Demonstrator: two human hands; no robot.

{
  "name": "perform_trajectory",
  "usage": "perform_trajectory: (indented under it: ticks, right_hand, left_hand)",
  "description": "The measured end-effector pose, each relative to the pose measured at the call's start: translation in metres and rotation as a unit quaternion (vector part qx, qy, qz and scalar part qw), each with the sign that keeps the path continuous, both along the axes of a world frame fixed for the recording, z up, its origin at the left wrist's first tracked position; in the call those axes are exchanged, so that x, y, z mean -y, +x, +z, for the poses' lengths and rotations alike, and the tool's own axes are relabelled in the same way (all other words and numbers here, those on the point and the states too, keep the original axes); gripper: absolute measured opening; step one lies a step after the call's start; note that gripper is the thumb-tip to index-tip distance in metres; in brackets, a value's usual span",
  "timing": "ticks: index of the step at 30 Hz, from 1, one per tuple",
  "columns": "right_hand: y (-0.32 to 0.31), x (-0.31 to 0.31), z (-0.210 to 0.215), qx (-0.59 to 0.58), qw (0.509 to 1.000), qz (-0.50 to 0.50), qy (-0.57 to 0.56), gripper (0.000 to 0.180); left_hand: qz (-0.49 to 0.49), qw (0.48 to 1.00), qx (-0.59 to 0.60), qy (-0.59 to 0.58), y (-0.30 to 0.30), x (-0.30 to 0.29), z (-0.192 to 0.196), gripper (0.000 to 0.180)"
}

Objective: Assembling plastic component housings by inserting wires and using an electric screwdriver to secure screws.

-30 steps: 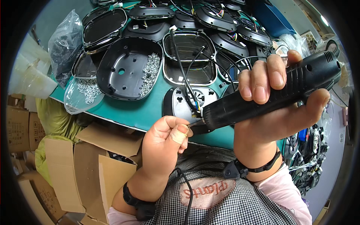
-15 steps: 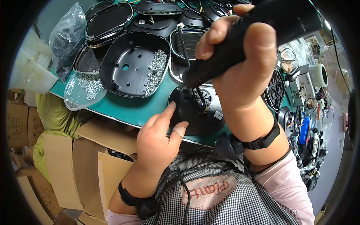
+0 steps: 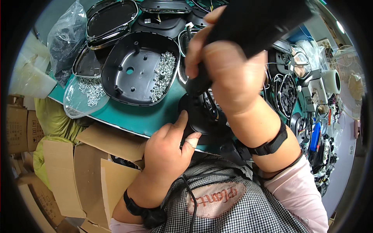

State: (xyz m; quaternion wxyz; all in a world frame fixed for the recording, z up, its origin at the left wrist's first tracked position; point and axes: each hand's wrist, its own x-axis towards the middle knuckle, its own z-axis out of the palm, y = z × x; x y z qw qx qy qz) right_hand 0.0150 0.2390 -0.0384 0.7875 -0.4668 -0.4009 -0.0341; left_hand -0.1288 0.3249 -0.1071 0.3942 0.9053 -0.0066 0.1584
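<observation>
In the upper middle of the frame, the right hand point(image 3: 235, 77) is blurred, its grip wrapped firmly around a black electric screwdriver point(image 3: 256, 27). The tool slants from the upper right down toward a black plastic housing point(image 3: 200, 120), which lies at the centre of the frame near the front edge of the green surface point(image 3: 136, 116). The bit is hidden, so whether it touches the housing is unclear. Cables point(image 3: 211, 106) show on the housing beside the right hand.

At the lower centre, the left hand point(image 3: 167, 149) has its grip loosely spread, forefinger and thumb apart, fingertips at the housing's left edge; a bandage point(image 3: 191, 142) wraps the thumb.

Left of the housing, a deep black plastic shell point(image 3: 126, 87) holds silver screws point(image 3: 163, 75) along its right side. Just beside it, at the left of the frame, a clear plastic container point(image 3: 72, 105) holds more small screws. Oval black panels point(image 3: 112, 21) are stacked at upper left, near a clear bag point(image 3: 66, 42) of dark contents. A cardboard box point(image 3: 58, 174) with raised flaps stands at lower left.
</observation>
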Motion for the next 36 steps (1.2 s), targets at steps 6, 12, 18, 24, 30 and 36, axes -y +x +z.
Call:
perform_trajectory:
  ticks: [6,12,18,24,30,36]
  right_hand:
    - [0.002,-0.002,-0.009,0.007,0.998,0.032,-0.053,0.065]
    - [-0.002,-0.002,-0.001,-0.007,0.998,-0.029,-0.06,0.058]
    - [-0.004,0.008,-0.007,0.007,0.995,-0.045,-0.083,0.056]
    - [-0.009,0.018,-0.011,0.018,0.992,-0.103,-0.063,0.048]
    - [-0.023,0.039,0.015,-0.049,0.987,-0.144,0.056,0.047]
    - [-0.058,0.073,0.046,-0.114,0.985,0.031,0.127,0.067]
  left_hand:
    - [-0.024,1.0,-0.004,0.007,0.0,-0.001,0.001,0.053]
    - [-0.043,0.997,-0.059,0.014,-0.001,-0.002,0.01,0.069]
    - [-0.041,0.996,-0.063,0.052,-0.003,0.003,0.005,0.079]
    - [-0.022,0.995,-0.07,0.061,-0.007,0.009,0.006,0.078]
    - [-0.03,0.987,-0.102,-0.124,-0.011,0.001,0.01,0.066]
    - [-0.119,0.624,-0.129,-0.762,-0.014,0.004,0.014,0.072]
